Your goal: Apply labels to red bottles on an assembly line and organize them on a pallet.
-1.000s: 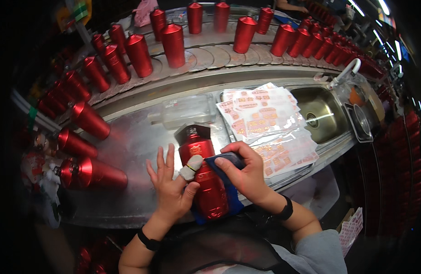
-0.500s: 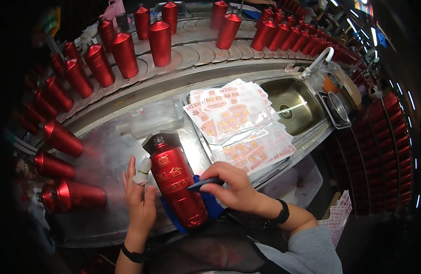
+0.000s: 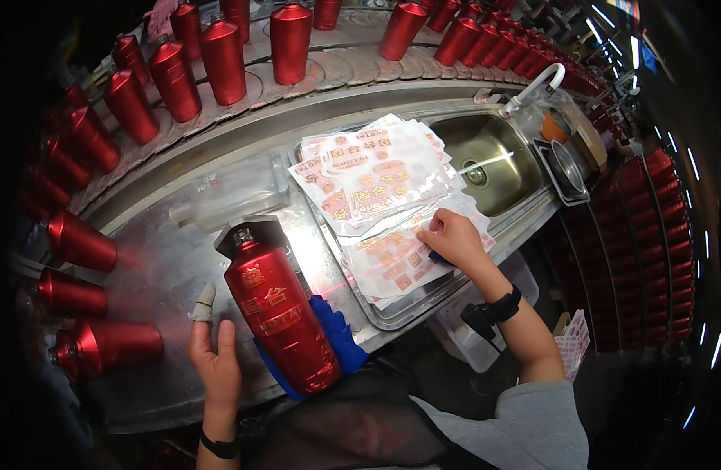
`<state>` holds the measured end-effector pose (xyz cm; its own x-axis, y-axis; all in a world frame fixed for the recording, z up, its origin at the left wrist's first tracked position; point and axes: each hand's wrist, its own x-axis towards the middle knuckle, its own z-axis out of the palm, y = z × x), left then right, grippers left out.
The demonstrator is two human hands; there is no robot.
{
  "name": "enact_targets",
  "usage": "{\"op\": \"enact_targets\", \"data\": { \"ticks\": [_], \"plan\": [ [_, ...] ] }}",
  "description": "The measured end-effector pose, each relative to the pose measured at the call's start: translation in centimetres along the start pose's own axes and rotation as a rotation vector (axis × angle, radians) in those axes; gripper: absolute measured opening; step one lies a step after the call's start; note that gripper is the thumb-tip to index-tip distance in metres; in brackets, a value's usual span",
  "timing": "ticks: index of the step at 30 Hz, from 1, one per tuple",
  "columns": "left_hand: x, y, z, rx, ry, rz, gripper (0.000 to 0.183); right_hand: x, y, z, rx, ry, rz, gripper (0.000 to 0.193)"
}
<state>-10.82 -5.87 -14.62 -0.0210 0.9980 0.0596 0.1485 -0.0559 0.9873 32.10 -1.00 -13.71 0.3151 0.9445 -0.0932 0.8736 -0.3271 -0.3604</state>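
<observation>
A red bottle (image 3: 278,313) with gold lettering lies tilted on a dark cradle (image 3: 268,227), a blue cloth (image 3: 337,333) beneath its lower part. To its left is my left hand (image 3: 213,360), held apart from it with fingers stretched out and a white cover on a fingertip. My right hand (image 3: 458,243) is over the printed sticker sheets (image 3: 392,176), its fingertips pinched together at the lower sheets. Under its palm shows part of a dark blue flat tool (image 3: 437,257); the rest is hidden by the hand.
Beyond the metal counter, several red bottles (image 3: 290,47) stand on a curved conveyor (image 3: 337,70). More bottles (image 3: 118,345) line the left side. A sink (image 3: 501,157) with a white faucet (image 3: 544,78) lies right of the sheets. A clear plastic box (image 3: 235,188) sits behind the cradle.
My right hand has moved from the bottle's front to the sticker sheets, carrying the dark blue tool. My left hand has drawn away leftward from the bottle. The view has shifted slightly.
</observation>
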Motion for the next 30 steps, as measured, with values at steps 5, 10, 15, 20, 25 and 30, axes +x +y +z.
{"op": "enact_targets", "data": {
  "ticks": [5,10,15,20,25,30],
  "plan": [
    [-0.1,-0.1,0.0,0.043,-0.007,-0.011,0.049,1.7,2.1,-2.0,-0.184,0.111,0.016,0.04],
    [0.3,-0.2,0.2,0.038,-0.006,-0.015,0.049,2.9,7.1,-3.9,-0.281,0.379,0.006,0.041],
    [0.3,0.1,0.8,0.01,-0.022,-0.009,0.048,4.0,9.3,-3.3,0.016,0.242,0.176,0.03],
    [-0.6,0.7,0.8,-0.037,0.012,-0.028,0.048,5.0,10.5,-2.4,0.057,0.312,0.173,0.028],
    [-1.0,1.0,0.8,-0.001,-0.059,0.051,0.051,1.5,5.3,-3.8,-0.291,0.542,-0.155,0.016],
    [-1.7,1.8,1.6,-0.21,-0.236,0.001,0.078,-6.4,-8.3,-4.7,0.151,0.06,-0.458,0.007]
  ]
}}
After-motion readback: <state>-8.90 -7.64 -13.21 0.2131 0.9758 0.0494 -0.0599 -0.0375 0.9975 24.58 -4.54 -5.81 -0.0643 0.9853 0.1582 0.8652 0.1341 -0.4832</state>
